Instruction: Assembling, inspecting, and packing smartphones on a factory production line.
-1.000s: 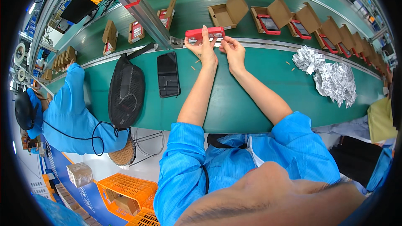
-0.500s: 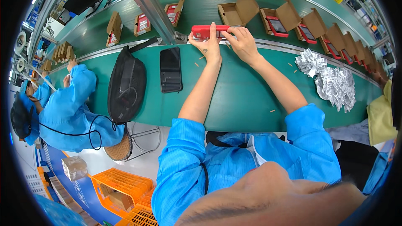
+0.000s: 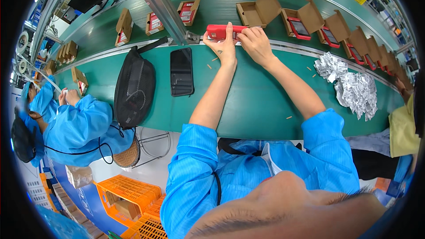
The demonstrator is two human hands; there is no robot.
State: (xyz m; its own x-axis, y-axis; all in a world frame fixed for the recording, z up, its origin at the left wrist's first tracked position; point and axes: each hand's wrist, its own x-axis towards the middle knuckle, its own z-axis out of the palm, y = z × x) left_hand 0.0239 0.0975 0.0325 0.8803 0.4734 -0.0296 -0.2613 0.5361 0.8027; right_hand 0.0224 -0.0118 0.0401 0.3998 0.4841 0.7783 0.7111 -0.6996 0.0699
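Note:
A red-cased handheld device [image 3: 217, 30] is raised over the bench's far edge. My left hand [image 3: 225, 51] is closed around its left part, one finger lying across the upper face. At the device's right end my right hand [image 3: 256, 45] is closed, fingertips pressed on the casing; anything small under them is hidden. Just beyond my hands, an open brown carton [image 3: 246, 14] with no device in it stands on the green belt. To its right, another open carton holds a red-framed device with a dark screen [image 3: 299, 28].
On the green bench [image 3: 261, 106] lie a black phone [image 3: 181, 73], a black mesh bag [image 3: 135, 86] and crumpled printed paper slips [image 3: 356, 93]. A metal post [image 3: 161, 9] rises left of my hands. At left sits a co-worker in blue [image 3: 82, 126]. Orange crates [image 3: 128, 194] stand below.
The cartons on the belt have shifted slightly right, and my hands with the red device have drifted the same way. At left, a carton now stands on the bench by the co-worker, who has moved back.

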